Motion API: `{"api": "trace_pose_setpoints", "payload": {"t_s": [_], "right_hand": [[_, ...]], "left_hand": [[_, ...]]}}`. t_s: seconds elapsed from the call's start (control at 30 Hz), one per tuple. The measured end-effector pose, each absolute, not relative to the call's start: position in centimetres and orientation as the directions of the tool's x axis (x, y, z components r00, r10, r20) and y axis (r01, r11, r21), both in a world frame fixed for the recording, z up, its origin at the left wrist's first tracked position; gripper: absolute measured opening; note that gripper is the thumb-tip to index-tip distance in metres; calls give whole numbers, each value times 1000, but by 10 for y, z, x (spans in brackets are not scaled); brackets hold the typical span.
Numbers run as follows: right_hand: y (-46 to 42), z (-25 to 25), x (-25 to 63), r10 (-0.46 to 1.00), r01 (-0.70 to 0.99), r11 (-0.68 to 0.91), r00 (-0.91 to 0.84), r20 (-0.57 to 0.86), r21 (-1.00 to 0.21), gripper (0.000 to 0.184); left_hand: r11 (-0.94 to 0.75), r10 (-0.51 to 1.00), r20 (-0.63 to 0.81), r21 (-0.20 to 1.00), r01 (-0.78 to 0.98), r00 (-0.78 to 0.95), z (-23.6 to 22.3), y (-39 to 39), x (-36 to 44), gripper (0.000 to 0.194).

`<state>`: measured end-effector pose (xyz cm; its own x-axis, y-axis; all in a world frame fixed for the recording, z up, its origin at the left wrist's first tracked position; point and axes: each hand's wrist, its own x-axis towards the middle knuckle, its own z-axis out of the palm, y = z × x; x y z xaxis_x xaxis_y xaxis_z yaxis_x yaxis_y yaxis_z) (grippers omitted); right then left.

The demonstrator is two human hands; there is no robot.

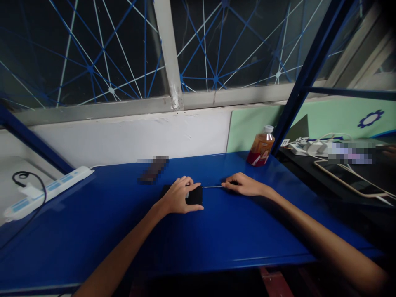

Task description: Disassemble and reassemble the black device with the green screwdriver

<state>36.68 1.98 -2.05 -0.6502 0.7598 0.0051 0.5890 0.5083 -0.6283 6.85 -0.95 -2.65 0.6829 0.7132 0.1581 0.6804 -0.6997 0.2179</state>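
On the blue table [247, 231], my left hand [177, 197] grips a black box-shaped object [195, 196] from above, thumb and fingers over its right part. Much of the object lies hidden under the palm, so its kind is unclear. To the right, my right hand [244, 185] has its fingers closed around the dark end of a thin screwdriver-like tool [213, 187]. Its slim metal shaft points left, level with the tabletop, and its tip meets the object's right side. Whether the tip goes in or only touches, I cannot tell.
A drink bottle [261, 146] stands at the table's back right, beside a blue post. A blurred dark item [154, 168] lies behind my left hand. At left is a white power strip [49, 192] with a black cable. A phone [349, 177] and white cables lie on the black table at right.
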Motion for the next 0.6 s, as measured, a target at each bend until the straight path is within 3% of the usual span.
{"api": "trace_pose_setpoints", "payload": {"t_s": [0.47,0.6], "right_hand": [[18,-23,366,801,610,494,-597,51,-620,39],[19,-17,368,812,642,502,-581,60,-579,44]], "left_hand": [[-733,680,247,211,647,690,-31,-2,73,80],[-737,675,258,210,642,691,-32,-2,73,79]]}}
